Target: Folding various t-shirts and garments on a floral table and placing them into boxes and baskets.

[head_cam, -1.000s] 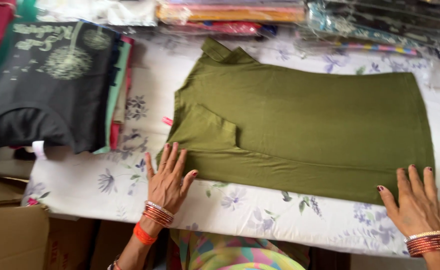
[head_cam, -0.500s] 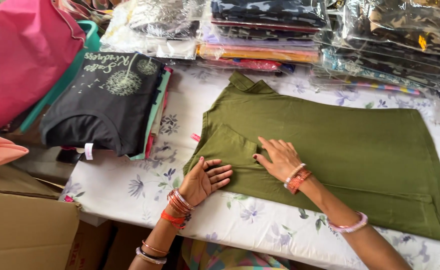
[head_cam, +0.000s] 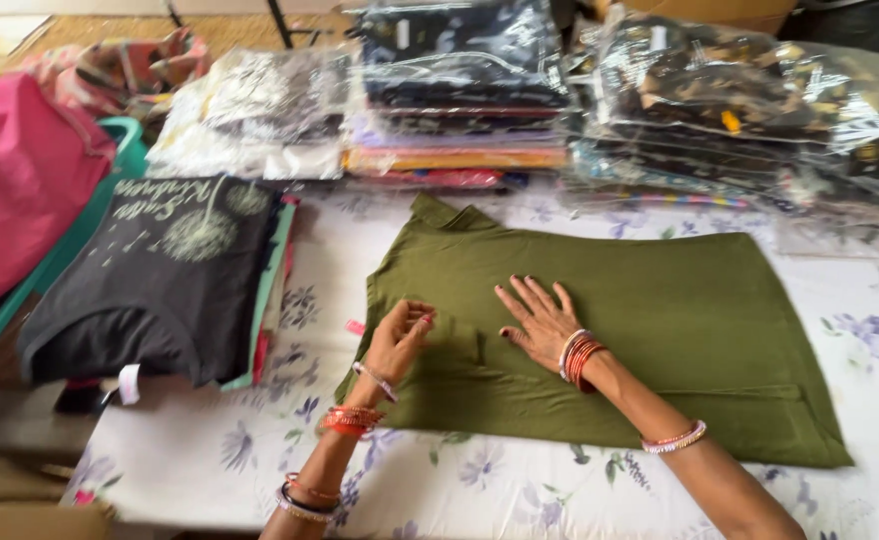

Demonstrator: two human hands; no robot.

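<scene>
Under our fingers (head_cam: 538, 300) lies the olive garment (head_cam: 660, 320), soft matt knit cloth, smooth. Beyond the fingertips, glossy crinkled plastic bags (head_cam: 720, 110) shine. Left of them, the black shirt (head_cam: 160, 280) looks matt cotton; the desk (head_cam: 190, 450) wears smooth floral cloth.

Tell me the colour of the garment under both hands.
Olive green garment, plain; head view.
</scene>
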